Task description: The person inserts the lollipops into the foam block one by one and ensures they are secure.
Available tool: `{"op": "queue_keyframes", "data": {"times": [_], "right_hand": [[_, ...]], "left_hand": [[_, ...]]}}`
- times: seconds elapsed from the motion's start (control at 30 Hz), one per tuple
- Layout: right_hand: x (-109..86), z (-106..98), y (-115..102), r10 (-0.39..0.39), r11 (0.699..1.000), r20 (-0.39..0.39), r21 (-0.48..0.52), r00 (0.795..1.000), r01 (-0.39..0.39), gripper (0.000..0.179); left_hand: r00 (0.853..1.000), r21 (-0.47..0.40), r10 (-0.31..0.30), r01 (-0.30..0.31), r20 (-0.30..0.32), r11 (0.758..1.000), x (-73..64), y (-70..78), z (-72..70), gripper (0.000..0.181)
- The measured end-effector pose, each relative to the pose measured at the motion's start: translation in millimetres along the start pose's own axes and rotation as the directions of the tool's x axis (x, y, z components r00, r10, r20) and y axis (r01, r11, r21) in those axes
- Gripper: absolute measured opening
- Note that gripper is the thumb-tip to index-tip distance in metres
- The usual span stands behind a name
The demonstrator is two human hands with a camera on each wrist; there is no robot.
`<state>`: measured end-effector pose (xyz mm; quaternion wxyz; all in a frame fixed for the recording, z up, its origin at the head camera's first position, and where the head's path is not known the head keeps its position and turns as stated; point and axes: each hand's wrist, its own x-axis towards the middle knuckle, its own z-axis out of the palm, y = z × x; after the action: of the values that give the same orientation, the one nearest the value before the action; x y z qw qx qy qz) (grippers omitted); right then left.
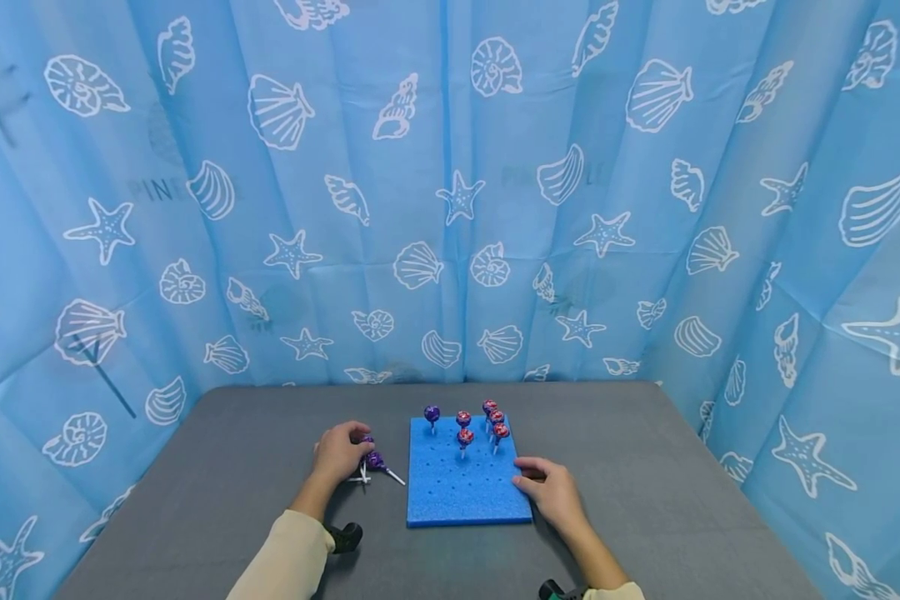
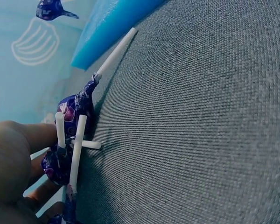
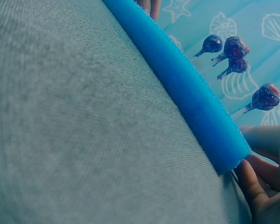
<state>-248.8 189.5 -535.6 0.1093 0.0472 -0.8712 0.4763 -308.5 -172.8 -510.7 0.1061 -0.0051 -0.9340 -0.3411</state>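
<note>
- Cream sleeves (image 1: 285, 554), mine, cross the bottom edge.
- Blue board (image 1: 468, 507), lower centre: part-filled, I judge; six lollipops (image 1: 465, 437) upright, several holes (image 1: 471, 484) bare.
- My right hand (image 1: 553, 493), lower right, touches its edge, thumb and fingers apart.
- My left hand (image 1: 337, 454), lower left: at loose purple lollipops (image 1: 376, 461); pinching or not, I can't tell.

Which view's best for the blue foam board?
Head: it shows nearly all of the blue foam board, with the holes in its top face visible. Left wrist catches only part of it, cut off by the frame's upper edge; right wrist shows mainly its near side, not the holes.
</note>
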Motion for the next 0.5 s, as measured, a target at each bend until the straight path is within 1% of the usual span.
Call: {"op": "queue_keyframes", "data": {"times": [0.07, 0.17, 0.27, 0.37, 0.5], "right_hand": [[0.2, 0.2, -0.3, 0.001, 1.000, -0.006, 0.006, 1.000, -0.001, 0.023], [0.3, 0.2, 0.0, -0.019, 1.000, -0.010, 0.005, 1.000, 0.019, 0.023], [0.6, 0.2, -0.1, -0.014, 1.000, -0.009, 0.006, 1.000, 0.014, 0.023], [0.5, 0.2, -0.8, -0.002, 1.000, -0.002, 0.004, 1.000, 0.002, 0.023], [0.1, 0.0, -1.1, -0.003, 1.000, 0.001, 0.001, 1.000, 0.003, 0.023]], "left_hand": [[1.000, -0.005, -0.001, 0.001, -0.005, 1.000, -0.2, -0.5, 0.4, 0.022], [1.000, -0.017, 0.008, -0.008, -0.016, 1.000, 0.0, -1.4, 1.0, 0.022], [1.000, -0.044, 0.017, -0.018, -0.024, 0.999, 1.0, -1.0, 0.3, 0.022], [0.999, -0.082, 0.026, -0.029, -0.032, 0.996, 2.6, 1.0, -1.7, 0.022], [0.999, -0.146, 0.011, -0.017, -0.038, 0.989, 3.3, 8.0, -5.0, 0.023]]}}
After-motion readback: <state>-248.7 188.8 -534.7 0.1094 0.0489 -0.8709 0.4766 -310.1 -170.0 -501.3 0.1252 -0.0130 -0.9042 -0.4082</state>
